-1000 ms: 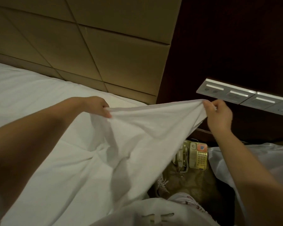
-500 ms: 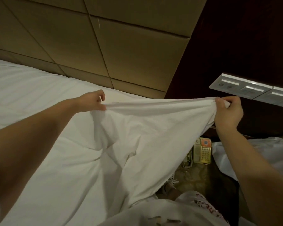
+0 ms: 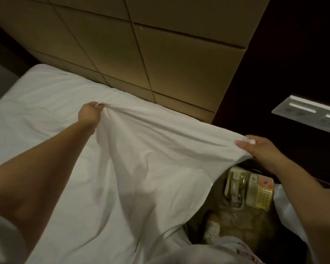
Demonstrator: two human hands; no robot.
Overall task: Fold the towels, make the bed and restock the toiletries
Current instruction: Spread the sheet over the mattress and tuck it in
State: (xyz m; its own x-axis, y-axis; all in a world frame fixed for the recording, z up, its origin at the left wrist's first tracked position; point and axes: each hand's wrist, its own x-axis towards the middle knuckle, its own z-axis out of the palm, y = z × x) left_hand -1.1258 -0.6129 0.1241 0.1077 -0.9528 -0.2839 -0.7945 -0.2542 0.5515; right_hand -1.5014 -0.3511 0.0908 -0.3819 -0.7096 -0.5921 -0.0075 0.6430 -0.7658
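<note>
The white sheet [image 3: 151,159] is pinched at its top edge by the left hand [image 3: 89,113] and gripped by the right hand [image 3: 263,147], stretched over the bed [image 3: 46,103].

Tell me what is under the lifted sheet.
Below the raised edge of the sheet, held by the left hand and right hand, a phone and a shoe show on the patterned floor. Whatever lies beneath the draped middle is covered.
</note>
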